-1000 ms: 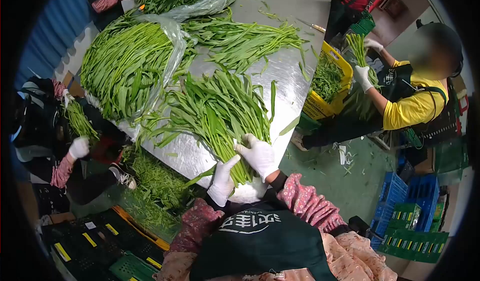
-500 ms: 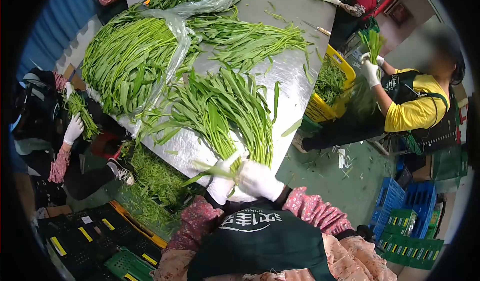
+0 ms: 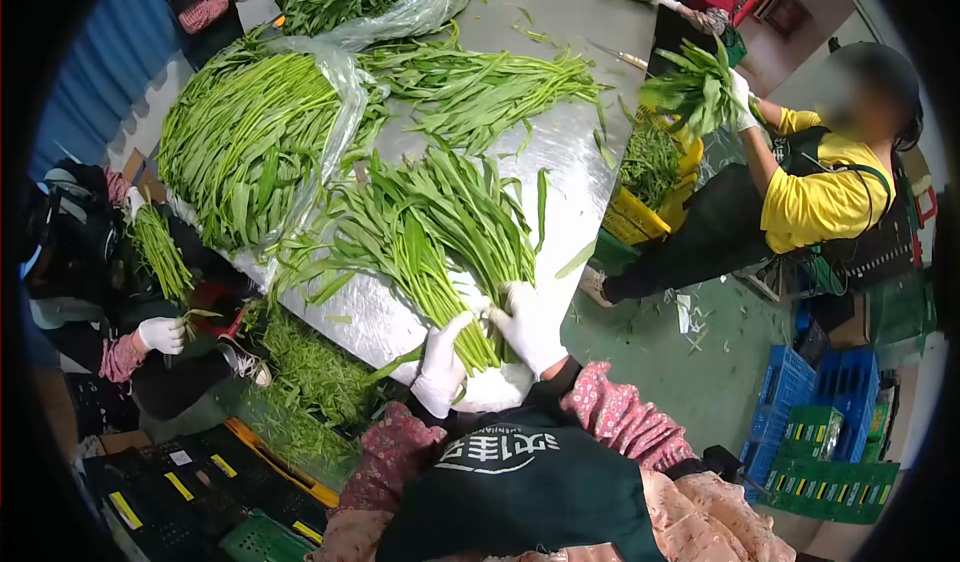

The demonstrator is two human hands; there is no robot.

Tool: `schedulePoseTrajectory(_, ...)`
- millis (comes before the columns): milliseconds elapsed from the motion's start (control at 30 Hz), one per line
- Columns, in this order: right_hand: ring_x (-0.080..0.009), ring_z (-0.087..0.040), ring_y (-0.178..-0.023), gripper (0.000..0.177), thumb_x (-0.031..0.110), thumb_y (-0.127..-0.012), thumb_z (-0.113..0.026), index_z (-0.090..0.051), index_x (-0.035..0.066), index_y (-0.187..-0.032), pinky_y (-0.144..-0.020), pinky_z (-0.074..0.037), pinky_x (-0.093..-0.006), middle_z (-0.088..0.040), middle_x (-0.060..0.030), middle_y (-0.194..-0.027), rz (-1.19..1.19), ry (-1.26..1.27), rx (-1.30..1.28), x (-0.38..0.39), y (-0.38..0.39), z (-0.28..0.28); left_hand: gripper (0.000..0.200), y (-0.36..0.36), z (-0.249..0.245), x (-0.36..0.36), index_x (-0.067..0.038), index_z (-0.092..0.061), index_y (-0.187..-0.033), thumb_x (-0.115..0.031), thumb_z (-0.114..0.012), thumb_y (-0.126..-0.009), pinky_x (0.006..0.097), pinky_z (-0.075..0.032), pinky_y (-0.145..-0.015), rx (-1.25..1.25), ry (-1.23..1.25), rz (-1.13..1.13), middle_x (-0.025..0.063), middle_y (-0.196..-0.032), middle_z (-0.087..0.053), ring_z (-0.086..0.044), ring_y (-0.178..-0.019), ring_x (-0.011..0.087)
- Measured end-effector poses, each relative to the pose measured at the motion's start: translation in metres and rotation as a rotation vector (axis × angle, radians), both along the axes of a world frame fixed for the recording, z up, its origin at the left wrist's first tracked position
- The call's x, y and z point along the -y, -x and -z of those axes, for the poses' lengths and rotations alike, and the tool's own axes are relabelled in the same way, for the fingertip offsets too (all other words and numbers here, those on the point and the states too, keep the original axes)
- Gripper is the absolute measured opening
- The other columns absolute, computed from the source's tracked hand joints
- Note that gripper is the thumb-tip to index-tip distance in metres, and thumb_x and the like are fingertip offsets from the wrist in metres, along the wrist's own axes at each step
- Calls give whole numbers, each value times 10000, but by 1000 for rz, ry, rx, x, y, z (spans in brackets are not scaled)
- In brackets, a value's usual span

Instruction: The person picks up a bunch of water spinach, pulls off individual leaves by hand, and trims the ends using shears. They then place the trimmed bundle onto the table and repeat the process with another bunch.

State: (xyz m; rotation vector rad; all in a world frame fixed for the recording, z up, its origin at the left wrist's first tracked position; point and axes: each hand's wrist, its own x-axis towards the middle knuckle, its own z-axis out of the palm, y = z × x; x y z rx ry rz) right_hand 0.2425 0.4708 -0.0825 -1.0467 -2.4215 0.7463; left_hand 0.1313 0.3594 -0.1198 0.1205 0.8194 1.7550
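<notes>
Leafy water spinach (image 3: 425,252) lies across the near end of the metal table, leaves pointing away and cut stems toward me. In white gloves, my left hand (image 3: 442,367) closes around the left side of the stems, near their ends. Opposite it, my right hand (image 3: 528,330) is wrapped around the right part of the stems. Some stem ends stick out between the two hands. Beyond lies another loose pile of water spinach (image 3: 490,92), and a larger heap (image 3: 255,142) rests on clear plastic at the left.
A knife (image 3: 625,58) lies at the table's far right edge. A yellow crate (image 3: 640,212) of greens stands beside a co-worker in yellow (image 3: 820,177) who holds a bunch. Another co-worker's gloved hand (image 3: 162,335) is at left, above trimmings (image 3: 300,372). Black crates (image 3: 190,492) sit lower left.
My hands have moved apart, each now around stems; the loose leafy strand at my left hand has dropped lower. The co-worker in yellow has turned a bunch leaf-end outward. The left co-worker's hand has lowered.
</notes>
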Motion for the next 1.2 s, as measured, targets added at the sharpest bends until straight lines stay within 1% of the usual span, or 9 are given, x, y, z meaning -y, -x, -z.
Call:
schedulePoseTrajectory(200,-334,-645,-812,151,88,-826,-698,-633,19,-943,-725,-512,-375,-643,-162,-870,-4,6,-140,4,-4,2,271,4,4,-7,62,-624,-1121,-129,-588,-932,323,-523,-845,130,90,-22,113,-1011,-666,-642,-895,205)
schedulePoseTrajectory(300,-306,-654,-842,97,22,-843,-666,-654,4,-938,-743,-518,-350,-659,-147,-905,76,515,-335,14,-12,-25,231,0,8,-14,18,-608,-1102,-143,-590,-936,321,-544,-781,37,149,-100,92,-957,-667,-654,-855,201)
schedulePoseTrajectory(467,-264,-645,-878,212,-40,-803,-674,-711,33,-999,-817,-519,-346,-688,-105,-956,-222,75,-421,10,-33,14,248,2,32,-35,-13,-618,-1113,-93,-675,-886,296,-530,-749,-228,266,5,51,-999,-676,-649,-854,158)
schedulePoseTrajectory(700,-296,-636,-851,242,2,-746,-726,-692,51,-980,-768,-525,-377,-674,-99,-913,-483,-27,-374,0,-37,20,347,4,17,-60,-6,-634,-1138,-101,-762,-830,292,-536,-748,-587,457,138,67,-991,-712,-665,-837,153)
schedulePoseTrajectory(967,-305,-634,-803,110,87,-839,-706,-680,19,-922,-741,-519,-377,-652,-125,-842,-444,273,-432,26,-61,-17,303,6,7,-58,-8,-617,-1127,-31,-711,-839,289,-541,-685,-508,399,167,67,-962,-704,-658,-761,163)
schedulePoseTrajectory(1033,-193,-638,-834,105,77,-872,-699,-663,6,-941,-790,-504,-301,-659,-90,-894,-419,664,-290,22,-91,-44,256,6,8,-53,-12,-620,-1086,-33,-706,-846,271,-520,-604,-414,357,141,57,-894,-683,-623,-677,133)
schedulePoseTrajectory(1133,-65,-582,-869,78,27,-876,-704,-638,3,-911,-795,-490,-244,-656,18,-934,34,991,-344,3,-136,-78,237,5,-4,-49,-21,-581,-1053,-23,-702,-849,254,-478,-525,-395,376,142,39,-832,-641,-565,-587,112)
schedulePoseTrajectory(1167,-125,-611,-819,97,29,-856,-712,-634,22,-912,-786,-502,-275,-652,-16,-903,57,844,-183,-17,-161,-49,241,4,-6,-49,-20,-571,-1051,-21,-702,-848,254,-475,-519,-400,371,125,37,-828,-636,-560,-579,112)
schedulePoseTrajectory(1200,-237,-645,-798,177,51,-821,-712,-645,43,-985,-777,-520,-335,-648,-69,-881,-67,159,162,-30,-175,-46,277,5,-8,-47,-19,-546,-1073,-13,-702,-845,252,-476,-524,-419,379,136,42,-845,-638,-556,-584,109)
